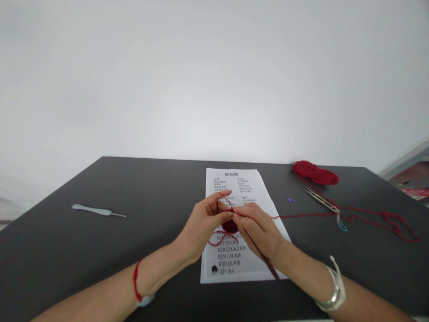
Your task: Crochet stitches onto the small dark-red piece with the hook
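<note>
A small dark red crocheted piece (229, 226) hangs between my two hands, above a printed sheet (246, 268). My left hand (204, 219) pinches its upper edge, with red yarn looped over the raised index finger. My right hand (258, 223) is closed round a dark red crochet hook (268, 264), whose handle slants down toward the wrist. The hook's tip is hidden at the fingertips, close to the left fingers. A loose red yarn tail (216, 242) curls below the piece over the paper.
On the dark table (161, 179) a grey-handled hook (97, 210) lies at the left. To the right are a red yarn skein (315, 173), a small purple stitch marker (291, 201), thread snips (321, 199) with a blue loop, and a trailing, tangled yarn strand (395, 223).
</note>
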### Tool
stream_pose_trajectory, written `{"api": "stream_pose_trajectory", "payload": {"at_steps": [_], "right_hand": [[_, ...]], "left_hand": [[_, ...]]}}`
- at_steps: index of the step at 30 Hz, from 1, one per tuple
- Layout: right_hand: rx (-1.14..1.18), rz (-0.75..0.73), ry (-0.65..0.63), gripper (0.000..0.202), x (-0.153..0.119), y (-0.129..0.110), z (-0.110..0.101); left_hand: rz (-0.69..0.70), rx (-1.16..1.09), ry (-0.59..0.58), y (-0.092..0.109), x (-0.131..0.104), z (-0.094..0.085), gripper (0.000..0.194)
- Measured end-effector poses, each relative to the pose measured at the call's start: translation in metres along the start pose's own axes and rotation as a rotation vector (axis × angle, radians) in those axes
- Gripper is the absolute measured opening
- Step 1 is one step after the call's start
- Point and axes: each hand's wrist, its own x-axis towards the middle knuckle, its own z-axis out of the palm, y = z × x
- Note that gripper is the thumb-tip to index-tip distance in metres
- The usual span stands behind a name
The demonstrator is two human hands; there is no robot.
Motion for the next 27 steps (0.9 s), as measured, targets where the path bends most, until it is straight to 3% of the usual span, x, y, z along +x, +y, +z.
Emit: {"api": "stream_pose_trajectory", "payload": {"at_steps": [2,4,7,10,13,27], "right_hand": [[-0.114,-0.118,0.003,0.024,0.001,0.0,-0.001],[-0.057,-0.115,0.044,0.025,0.004,0.0,-0.001],[0.3,0.191,0.133,0.015,0.009,0.001,-0.001],[0.688,0.564,0.195,0.006,0.013,0.002,-0.001],[0.811,0.699,0.231,0.006,0.014,0.003,-0.004],[0.768,0.653,0.218,0.006,0.011,-0.002,-0.008]], "left_hand": [[-0.067,-0.11,-0.014,0.001,0.001,-0.001,0.042],[-0.146,-0.204,-0.029,0.002,0.003,-0.003,0.04],[-0.197,-0.233,-0.039,0.003,0.006,-0.008,0.037],[-0.137,-0.166,-0.046,0.005,0.007,-0.011,0.036],[-0.059,-0.101,-0.042,0.007,0.008,-0.013,0.033],[-0.036,0.028,-0.023,0.01,0.009,-0.013,0.035]]}}
